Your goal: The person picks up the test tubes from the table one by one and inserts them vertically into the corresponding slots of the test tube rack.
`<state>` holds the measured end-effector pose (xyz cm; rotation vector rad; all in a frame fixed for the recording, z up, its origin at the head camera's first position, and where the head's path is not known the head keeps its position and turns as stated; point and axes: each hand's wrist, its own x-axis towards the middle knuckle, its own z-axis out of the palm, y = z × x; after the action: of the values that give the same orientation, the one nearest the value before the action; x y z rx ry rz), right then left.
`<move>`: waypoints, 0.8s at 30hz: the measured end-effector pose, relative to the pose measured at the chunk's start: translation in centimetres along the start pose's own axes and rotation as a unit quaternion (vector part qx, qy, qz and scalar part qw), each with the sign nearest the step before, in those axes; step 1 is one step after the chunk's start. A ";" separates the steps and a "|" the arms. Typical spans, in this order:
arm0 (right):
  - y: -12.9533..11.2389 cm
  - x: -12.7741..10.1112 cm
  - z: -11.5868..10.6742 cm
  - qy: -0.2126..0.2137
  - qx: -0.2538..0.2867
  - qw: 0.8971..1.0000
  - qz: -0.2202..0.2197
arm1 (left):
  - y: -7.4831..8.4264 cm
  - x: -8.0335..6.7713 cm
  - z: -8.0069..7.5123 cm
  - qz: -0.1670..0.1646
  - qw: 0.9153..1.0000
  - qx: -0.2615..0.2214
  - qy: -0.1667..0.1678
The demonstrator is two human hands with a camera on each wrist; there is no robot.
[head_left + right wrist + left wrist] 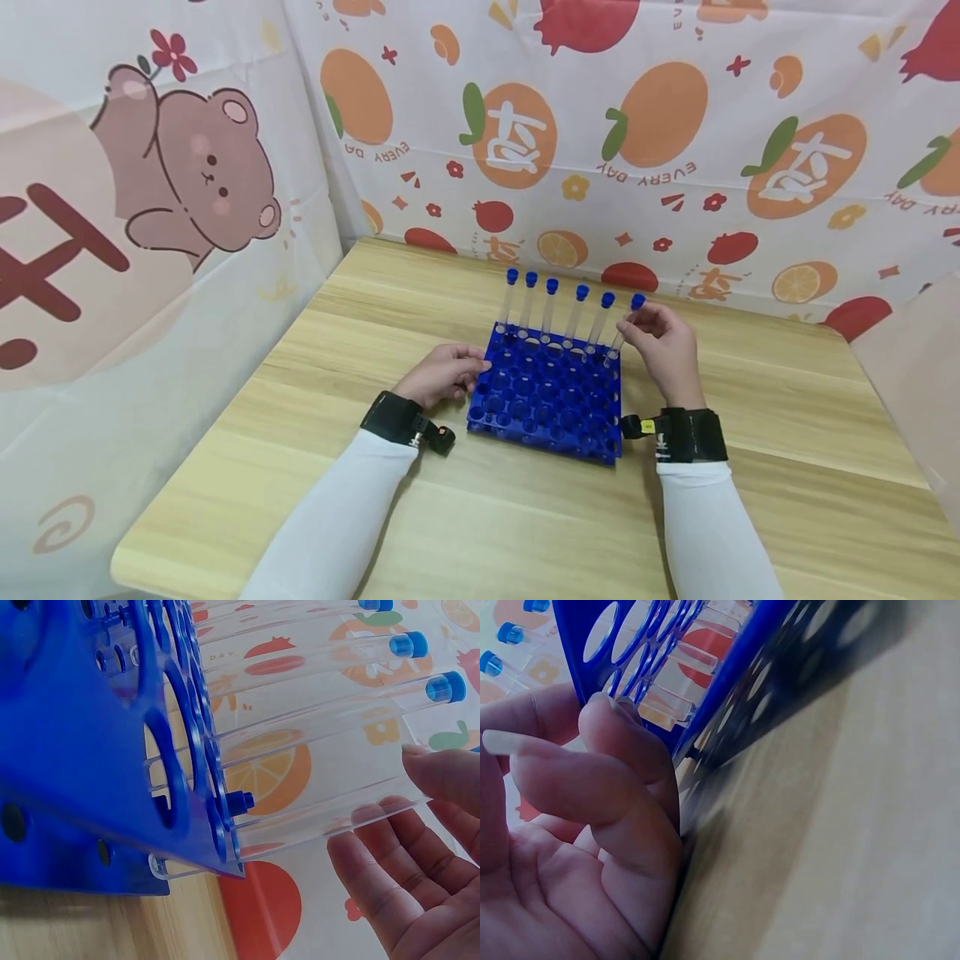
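Six clear tubes with blue caps stood in the back row of a blue rack (547,400), which lay on the wooden desk (787,433) near the middle, a little closer to the far edge. The rack's other holes showed no tubes.

The right hand (663,346) was raised at the rack's back right corner, and its fingertips were at the top of the rightmost tube (626,327), just under the blue cap. In the right wrist view the fingers (390,870) were nearly straight and lay along the glass of this tube (315,825), with the thumb on the other side of it, so the hold was a light pinch and not a full fist. The lower end of the tube was already inside its hole at the corner of the rack (82,765). The tube leaned a little toward the right, like its neighbours.

The left hand (442,375) rested on the desk at the left edge of the rack. Its fingers were curled, and in the left wrist view the fingertips (611,724) touched the blue side wall of the rack (742,660) and steadied it. I could not tell if the thumb also pressed on the rack.

Both forearms wore white sleeves, and each wrist carried a black band. Behind the desk hung a printed cloth (675,125) with oranges, and at the left a cloth with a bear (195,175).
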<state>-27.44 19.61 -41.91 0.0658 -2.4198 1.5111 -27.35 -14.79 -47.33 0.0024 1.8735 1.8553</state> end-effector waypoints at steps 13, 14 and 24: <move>0.2 -0.1 0.1 -0.035 0.000 0.999 0.026 | -0.2 0.3 0.0 0.003 1.000 -0.007 -0.003; 0.2 -0.1 0.1 -0.039 0.004 0.999 0.027 | -0.3 0.3 0.0 0.002 1.000 -0.009 -0.005; 0.1 0.3 0.2 -0.056 0.011 0.998 0.023 | -0.2 0.4 -0.3 0.004 1.000 -0.013 -0.002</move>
<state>-27.85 19.49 -42.04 0.1022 -2.5073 1.5948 -27.69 -14.96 -47.67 0.0044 1.8491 1.8840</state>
